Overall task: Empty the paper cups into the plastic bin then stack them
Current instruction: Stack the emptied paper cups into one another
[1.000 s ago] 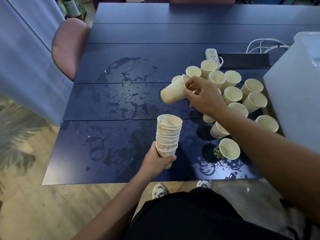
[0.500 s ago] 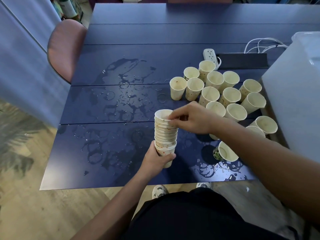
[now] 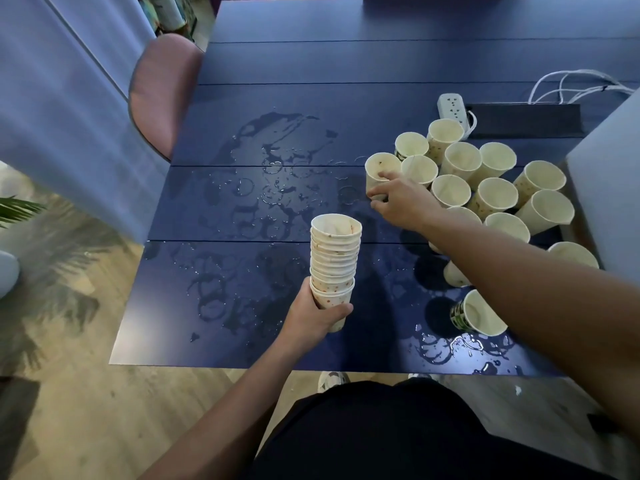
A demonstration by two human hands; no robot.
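The wet blue tabletop point(image 3: 346, 64) holds a bunch of loose cups point(image 3: 491, 199) at 2 o'clock, so the left hand point(image 3: 311, 315) wraps the stack point(image 3: 334, 263) steady in the middle while the right hand point(image 3: 401, 202) fingers point(image 3: 388, 174) close on the nearest cup point(image 3: 379, 168) to add it.

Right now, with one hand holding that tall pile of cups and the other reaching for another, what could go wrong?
1. The stack of paper cups is gripped only at its base by the left hand; it may tip.
2. The right hand could knock the tightly packed loose cups.
3. Water puddles lie near the power strip.
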